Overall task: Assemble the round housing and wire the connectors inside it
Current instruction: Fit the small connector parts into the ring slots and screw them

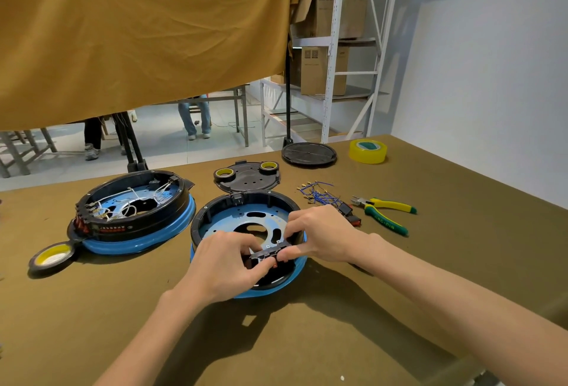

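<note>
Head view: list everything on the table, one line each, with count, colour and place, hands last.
Round housing: 1, black rim and blue base, table centre, no wires inside.
Wired housing: 1, black and blue, white wires inside, table left.
Switch block: 1, black with red, at the near rim of the round housing.
Black covers: 2, far side of table.
Small tape rolls: 3, black and yellow; two on the nearer cover, one at table left.
Clear tape: 1, yellowish, far right.
Blue wires: a bundle, right of centre.
Pliers: 1, green and yellow handles, right.
Left hand: grips the switch block.
Right hand: pinches the switch block.
</note>
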### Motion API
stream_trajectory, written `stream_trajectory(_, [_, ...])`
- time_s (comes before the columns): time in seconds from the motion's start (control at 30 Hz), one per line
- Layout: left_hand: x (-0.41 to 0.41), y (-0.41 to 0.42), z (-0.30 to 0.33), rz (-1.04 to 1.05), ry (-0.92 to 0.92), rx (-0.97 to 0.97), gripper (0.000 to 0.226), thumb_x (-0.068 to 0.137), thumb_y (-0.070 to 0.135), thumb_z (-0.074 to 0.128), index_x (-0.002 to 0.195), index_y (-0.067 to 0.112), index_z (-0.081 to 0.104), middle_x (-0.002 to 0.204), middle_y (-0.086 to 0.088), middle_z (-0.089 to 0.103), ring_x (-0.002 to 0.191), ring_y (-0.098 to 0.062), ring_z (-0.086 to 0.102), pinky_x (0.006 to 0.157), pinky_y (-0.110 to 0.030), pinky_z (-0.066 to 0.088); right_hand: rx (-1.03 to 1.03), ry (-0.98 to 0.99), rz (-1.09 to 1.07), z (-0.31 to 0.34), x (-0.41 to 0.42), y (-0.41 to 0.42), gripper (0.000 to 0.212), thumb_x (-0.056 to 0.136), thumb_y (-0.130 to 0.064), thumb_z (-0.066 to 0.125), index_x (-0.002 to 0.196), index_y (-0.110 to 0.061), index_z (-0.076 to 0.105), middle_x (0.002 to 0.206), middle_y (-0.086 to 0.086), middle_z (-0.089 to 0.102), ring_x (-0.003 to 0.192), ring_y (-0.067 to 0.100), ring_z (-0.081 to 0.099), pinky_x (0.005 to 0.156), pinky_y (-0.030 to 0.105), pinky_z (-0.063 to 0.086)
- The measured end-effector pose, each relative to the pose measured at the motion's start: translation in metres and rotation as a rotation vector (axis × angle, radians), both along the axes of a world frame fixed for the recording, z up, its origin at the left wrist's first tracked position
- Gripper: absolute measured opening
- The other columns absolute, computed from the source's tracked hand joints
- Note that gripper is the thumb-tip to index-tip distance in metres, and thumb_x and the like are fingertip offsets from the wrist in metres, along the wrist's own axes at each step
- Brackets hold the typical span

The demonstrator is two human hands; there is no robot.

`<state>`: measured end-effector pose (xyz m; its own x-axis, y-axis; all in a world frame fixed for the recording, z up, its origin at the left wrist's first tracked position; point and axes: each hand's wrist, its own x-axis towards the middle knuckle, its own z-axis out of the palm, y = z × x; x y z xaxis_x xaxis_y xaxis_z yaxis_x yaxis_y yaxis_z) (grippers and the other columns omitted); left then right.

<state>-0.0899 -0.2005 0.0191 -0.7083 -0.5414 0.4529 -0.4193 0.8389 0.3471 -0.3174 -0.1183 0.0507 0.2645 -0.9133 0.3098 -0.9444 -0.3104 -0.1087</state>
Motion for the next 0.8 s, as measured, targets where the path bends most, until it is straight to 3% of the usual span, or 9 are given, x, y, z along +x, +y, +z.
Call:
stream_trajectory(0.13, [0.007, -0.004, -0.001, -0.111, -0.023, 0.077, 0.046, 0.086, 0.075, 0.055, 0.079, 0.034, 0.075, 0.065, 0.017, 0.067, 0.066, -0.006, 0.066, 0.057, -0.031, 0.055, -0.033, 0.093, -0.032, 0.005, 0.008, 0.000, 0.062, 0.078, -0.084, 0.055, 0.081, -0.027, 0.077, 0.076, -0.014, 0.062, 0.067, 0.006, 0.057, 0.055, 0.025, 0.042])
stream_trajectory(0.27, [0.008, -0.005, -0.001, -0.147, -0.033, 0.068, 0.046, 0.089, 0.075, 0.052, 0.080, 0.036, 0.074, 0.066, 0.015, 0.067, 0.067, -0.009, 0.066, 0.057, -0.030, 0.053, -0.092, 0.112, -0.063, 0.000, 0.012, -0.001, 0.064, 0.076, -0.085, 0.057, 0.075, -0.025, 0.078, 0.068, -0.010, 0.062, 0.060, 0.008, 0.056, 0.052, 0.027, 0.039])
stream_trajectory(0.43, [0.011, -0.007, -0.002, -0.172, -0.014, 0.128, 0.038, 0.097, 0.054, 0.044, 0.072, 0.034, 0.066, 0.062, 0.012, 0.061, 0.064, -0.013, 0.061, 0.054, -0.032, 0.049, -0.194, 0.007, -0.005, -0.008, 0.011, 0.000, 0.057, 0.080, -0.076, 0.063, 0.074, -0.022, 0.080, 0.067, -0.011, 0.065, 0.058, 0.009, 0.058, 0.051, 0.028, 0.046])
stream_trajectory(0.6, [0.010, -0.004, -0.003, -0.151, 0.039, 0.040, 0.024, 0.096, 0.052, 0.048, 0.080, 0.046, 0.064, 0.062, 0.029, 0.056, 0.072, -0.003, 0.063, 0.057, -0.012, 0.043, -0.234, -0.017, -0.038, -0.012, 0.017, 0.004, 0.055, 0.079, -0.076, 0.064, 0.071, -0.024, 0.076, 0.066, -0.012, 0.062, 0.056, 0.007, 0.055, 0.048, 0.023, 0.040])
stream_trajectory(0.8, [0.010, -0.001, -0.004, -0.168, 0.082, 0.033, 0.026, 0.096, 0.053, 0.045, 0.072, 0.051, 0.054, 0.064, 0.030, 0.057, 0.071, -0.003, 0.061, 0.058, -0.010, 0.039, -0.180, 0.161, -0.094, -0.010, 0.023, 0.002, 0.077, 0.075, -0.094, 0.038, 0.061, -0.023, 0.065, 0.060, -0.009, 0.057, 0.053, 0.009, 0.054, 0.050, 0.028, 0.040])
